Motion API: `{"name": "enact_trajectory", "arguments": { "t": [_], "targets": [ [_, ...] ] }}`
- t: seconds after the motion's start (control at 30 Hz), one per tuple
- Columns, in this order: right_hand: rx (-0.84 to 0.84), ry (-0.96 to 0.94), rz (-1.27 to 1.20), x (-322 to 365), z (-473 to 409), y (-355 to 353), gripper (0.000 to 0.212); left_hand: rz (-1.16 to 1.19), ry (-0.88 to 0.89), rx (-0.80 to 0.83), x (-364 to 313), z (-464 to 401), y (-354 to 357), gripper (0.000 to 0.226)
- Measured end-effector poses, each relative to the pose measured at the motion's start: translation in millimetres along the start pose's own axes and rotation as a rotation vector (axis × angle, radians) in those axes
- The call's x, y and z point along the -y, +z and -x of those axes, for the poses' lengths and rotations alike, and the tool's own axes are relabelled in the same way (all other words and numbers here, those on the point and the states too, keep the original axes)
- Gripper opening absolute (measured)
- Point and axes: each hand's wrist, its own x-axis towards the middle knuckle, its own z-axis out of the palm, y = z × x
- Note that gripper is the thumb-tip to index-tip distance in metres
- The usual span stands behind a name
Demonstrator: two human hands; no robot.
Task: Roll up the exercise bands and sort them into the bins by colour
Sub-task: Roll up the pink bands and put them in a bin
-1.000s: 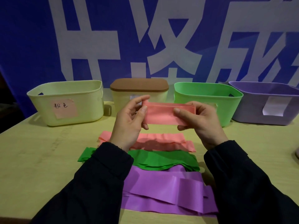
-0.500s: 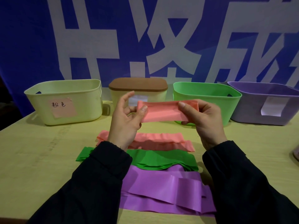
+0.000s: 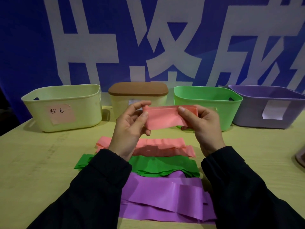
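Head cam looks fwd/down, close over the table (image 3: 33,162), facing bins at back.

Two bare hands, left hand (image 3: 130,128), right hand (image 3: 203,126), long black sleeves (image 3: 92,187) to the wrists

Demo booth, blue banner (image 3: 115,38), labelled bins (image 3: 62,106)

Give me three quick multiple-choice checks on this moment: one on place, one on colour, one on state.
1. Where is the bin with the pink label?
A. far left
B. far right
C. behind the banner

2. What colour is the band nearest the person?
A. green
B. pink
C. purple

3. The held pink band is:
A. lying on the table
B. held by both hands
C. inside a bin

Answers: 1 A, it begins the row. 2 C, the purple band lies nearest. 3 B, left hand and right hand pinch its ends.
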Motion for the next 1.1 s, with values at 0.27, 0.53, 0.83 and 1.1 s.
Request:
{"name": "enact_trajectory", "arguments": {
  "t": [0.27,0.53,0.83,1.1],
  "targets": [
    [-0.009,-0.009,0.029,-1.4,2.3,3.0,0.011,-0.039,-0.066,-0.034,2.4,-0.5,3.4,0.027],
    [0.007,0.001,-0.039,-3.1,3.7,11.2,0.01,-0.054,-0.084,-0.035,5.4,-1.2,5.7,0.025],
    [-0.019,0.066,-0.057,-3.2,4.9,13.9,0.012,0.059,-0.118,0.027,3.4,1.9,7.0,0.028],
    [-0.009,0.054,-0.057,-1.6,6.4,15.5,0.01,0.035,-0.075,-0.039,2.8,-0.3,6.2,0.037]
  ]
}}
